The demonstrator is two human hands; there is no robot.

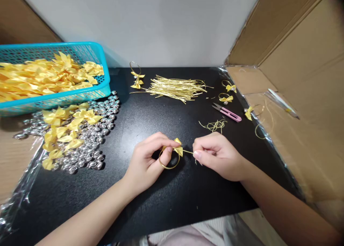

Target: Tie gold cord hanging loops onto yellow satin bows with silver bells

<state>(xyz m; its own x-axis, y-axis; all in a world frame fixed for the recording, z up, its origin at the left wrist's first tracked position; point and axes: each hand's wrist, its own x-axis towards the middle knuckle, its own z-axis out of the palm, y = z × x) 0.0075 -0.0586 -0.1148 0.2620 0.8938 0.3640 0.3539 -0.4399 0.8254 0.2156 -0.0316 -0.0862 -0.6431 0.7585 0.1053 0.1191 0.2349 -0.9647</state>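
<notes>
Between thumb and fingers, my left hand (149, 160) pinches a yellow ribbon bow (178, 147) with a gold cord loop (170, 167) hanging below it. A straight length of gold cord (188, 152) runs from the bow to my right hand (216, 156), which is closed on its end. Beyond my right hand lie a tangle of cord scraps (215, 124) and pink thread snips (228, 113). A bundle of gold cords (177, 88) rests farther back on the black table (150, 210). Whether a bell is on the held bow is hidden.
A turquoise basket (106, 70) full of yellow bows stands at the back left. Silver bells (88, 152) and loose bows (73, 129) are heaped before it. Looped bows with bells (137, 77) lie at the back and right edge. Cardboard walls (303, 70) flank the table.
</notes>
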